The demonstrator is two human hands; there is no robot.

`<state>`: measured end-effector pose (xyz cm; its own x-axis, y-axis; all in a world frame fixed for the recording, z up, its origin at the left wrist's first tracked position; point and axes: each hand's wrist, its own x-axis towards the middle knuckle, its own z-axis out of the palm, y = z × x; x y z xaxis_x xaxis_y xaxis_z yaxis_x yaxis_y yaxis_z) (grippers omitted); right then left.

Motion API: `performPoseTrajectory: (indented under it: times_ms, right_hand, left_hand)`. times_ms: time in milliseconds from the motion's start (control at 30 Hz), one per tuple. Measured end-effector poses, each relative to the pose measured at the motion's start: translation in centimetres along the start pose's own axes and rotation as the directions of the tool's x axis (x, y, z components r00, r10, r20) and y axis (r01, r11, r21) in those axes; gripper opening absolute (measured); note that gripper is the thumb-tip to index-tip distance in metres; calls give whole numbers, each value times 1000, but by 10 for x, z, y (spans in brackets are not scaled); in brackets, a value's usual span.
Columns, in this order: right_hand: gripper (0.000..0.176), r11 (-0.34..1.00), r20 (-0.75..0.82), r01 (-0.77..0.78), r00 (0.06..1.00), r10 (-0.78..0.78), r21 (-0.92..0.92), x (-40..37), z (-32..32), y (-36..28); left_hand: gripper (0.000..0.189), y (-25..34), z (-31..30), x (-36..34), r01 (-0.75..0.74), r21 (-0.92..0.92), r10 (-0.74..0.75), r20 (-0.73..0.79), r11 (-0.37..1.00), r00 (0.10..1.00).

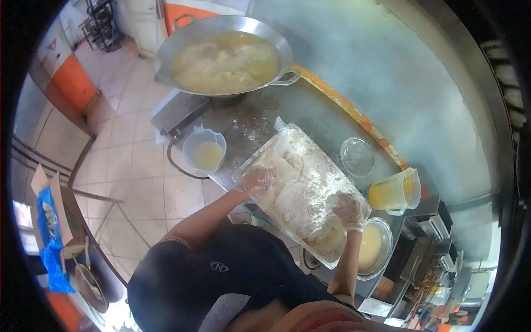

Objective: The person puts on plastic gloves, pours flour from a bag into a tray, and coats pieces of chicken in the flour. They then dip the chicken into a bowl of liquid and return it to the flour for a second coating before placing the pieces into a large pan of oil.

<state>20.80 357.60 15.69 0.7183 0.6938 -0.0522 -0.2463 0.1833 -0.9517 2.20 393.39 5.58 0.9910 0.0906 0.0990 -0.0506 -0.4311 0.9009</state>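
A large rectangular tray (310,247) of white flour (310,191) lies in front of me, with pale floured pieces at its left and near ends. My left hand (258,181), in a clear plastic glove, is at the tray's left side, beside a floured piece and some crumpled clear plastic (285,149). How its fingers are set is blurred. At the tray's right end, my right hand (347,211), also gloved, rests in the flour. Flour coats its fingers and hides whether they grip anything.
A wide metal pan (166,52) of bubbling oil stands beyond the tray. Around the tray are a clear bucket (193,138) of pale liquid, a round sieve (357,157), a jug (395,191) of yellow liquid and a metal bowl (387,232) of batter. An opened carton (69,216) stands at left.
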Motion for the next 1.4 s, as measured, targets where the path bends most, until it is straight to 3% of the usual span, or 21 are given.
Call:
performPoseTrajectory:
  times_ms: [200,233,300,333,400,433,467,533,567,600,633,667,700,733,933,1067,1233,1267,1333,1367,1400]
  right_hand:
    - [44,939,152,-296,934,322,-174,46,8,25]
    - [41,761,120,-190,936,331,-620,49,21,21]
    - [36,-60,68,92,947,314,-994,52,44,17]
    - [36,-58,56,79,943,329,-995,50,43,20]
    - [37,-392,229,279,959,170,-877,34,29,31]
    - [35,-389,334,375,927,170,-842,35,-10,54]
    - [33,-382,420,453,891,171,-805,34,-47,79]
    - [26,-569,253,330,944,212,-753,27,-28,72]
    - [26,-210,297,282,954,-46,-936,10,-11,48]
    - [32,-450,45,235,918,394,-861,20,28,15]
    - [34,-193,-12,54,947,322,-980,11,27,13]
    - [37,87,-73,-96,968,239,-991,9,20,14]
    - [37,87,-95,-119,965,246,-989,6,6,24]
    - [44,141,-41,-82,961,274,-987,5,-1,34]
    - [84,55,-123,-133,980,159,-990,-28,0,20]
    - [94,45,-90,-97,988,128,-994,-22,14,26]
    - [76,42,11,1,973,228,-999,1,19,52]
    - [67,-30,109,119,967,231,-992,4,22,55]
    - [56,-34,3,14,953,302,-999,7,27,47]
    - [47,-47,-98,-87,923,372,-995,7,29,42]
    - [47,-49,-103,-92,922,372,-995,5,21,46]
  left_hand:
    - [32,-18,16,-17,-151,-130,113,-257,980,960]
    - [32,-9,14,-19,-144,-141,104,-258,979,960]
    - [25,15,2,-19,-108,510,258,-233,854,938]
    - [25,-9,9,-20,-104,498,244,-224,861,943]
    - [40,-76,38,-27,24,-413,-57,-67,910,996]
    - [41,-30,18,-30,13,187,-4,-49,982,999]
    - [42,18,-4,-23,-65,708,59,34,704,998]
    - [43,-33,15,-20,-129,854,133,71,504,989]
    - [45,-55,35,-31,-115,962,250,52,246,967]
    - [38,-55,30,-38,-135,991,560,107,9,822]
    - [33,-34,11,-32,-33,978,801,187,-205,569]
    - [33,3,-2,-24,-64,981,805,189,-186,562]
    - [38,46,-18,-19,-148,873,419,-71,466,905]
    - [43,67,-24,-18,132,453,-154,11,882,988]
    - [34,23,-8,-24,67,-86,-81,-175,994,981]
    - [33,19,-5,-20,-69,244,134,-259,967,957]
    - [31,5,-2,-30,35,-579,-180,-195,815,964]
    - [31,19,-7,-26,34,-577,-178,-195,816,965]
    - [32,42,-15,-21,38,348,21,-166,937,986]
    - [32,36,-13,-21,35,345,23,-163,938,986]
    - [41,23,-11,-22,128,-99,-139,-117,987,983]
